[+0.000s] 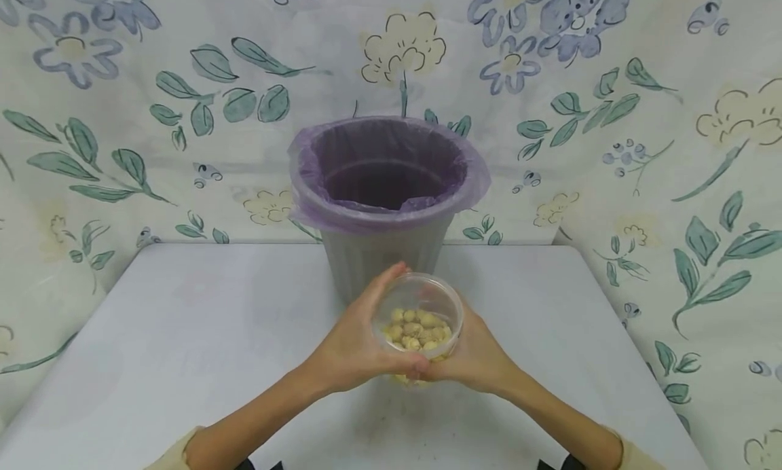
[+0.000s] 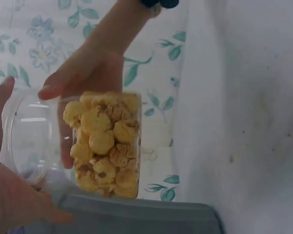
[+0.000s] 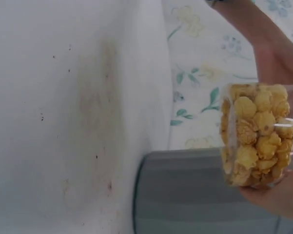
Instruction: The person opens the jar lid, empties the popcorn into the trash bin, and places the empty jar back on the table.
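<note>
A clear plastic jar [image 1: 449,300], partly filled with yellow caramel popcorn [image 2: 101,141], is held up above the table in both hands. My left hand [image 1: 351,348] grips its left side, thumb across the near side and fingers around the far side. From the right, my right hand [image 1: 476,358] holds the jar too, its fingers partly hidden behind it. The jar's round rim faces the head camera, and no lid shows on it. In the right wrist view the popcorn [image 3: 261,131] is packed at the jar's squarish bottom end.
Just beyond the hands stands a grey bin [image 1: 385,249] lined with a purple bag [image 1: 299,178]. Small dark specks and a brownish smudge mark the white table [image 1: 214,320]. Floral cloth [image 1: 214,151] hangs behind the table and along its sides.
</note>
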A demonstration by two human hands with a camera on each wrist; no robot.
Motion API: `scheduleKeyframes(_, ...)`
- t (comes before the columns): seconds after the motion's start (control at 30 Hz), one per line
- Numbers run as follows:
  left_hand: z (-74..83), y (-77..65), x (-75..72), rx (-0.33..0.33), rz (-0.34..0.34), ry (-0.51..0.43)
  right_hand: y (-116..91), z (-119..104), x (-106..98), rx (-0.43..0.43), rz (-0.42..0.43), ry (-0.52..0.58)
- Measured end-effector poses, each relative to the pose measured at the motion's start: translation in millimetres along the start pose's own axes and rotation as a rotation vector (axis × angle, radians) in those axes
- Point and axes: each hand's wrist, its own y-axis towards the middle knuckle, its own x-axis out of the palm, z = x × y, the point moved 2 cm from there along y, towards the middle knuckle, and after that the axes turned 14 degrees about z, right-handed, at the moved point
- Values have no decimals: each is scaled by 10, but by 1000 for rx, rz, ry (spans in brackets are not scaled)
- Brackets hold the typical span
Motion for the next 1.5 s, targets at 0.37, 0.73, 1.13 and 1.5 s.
scheduleKeyframes(0.37, -96, 193, -246, -33, -433, -238, -23, -49, -38, -1, -197, 175)
scheduleKeyframes(0.73, -127, 137, -80, 14, -212, -213, 0, -50, -55, -25, -84, 84)
scheduleKeyframes(1.13, -74, 16, 17, -54, -23, -105, -15, -13, -36, -6, 42, 24)
scheduleKeyframes(1.5, -55, 193, -229, 16, -437, -291, -50, -89, -18, 13, -169, 177)
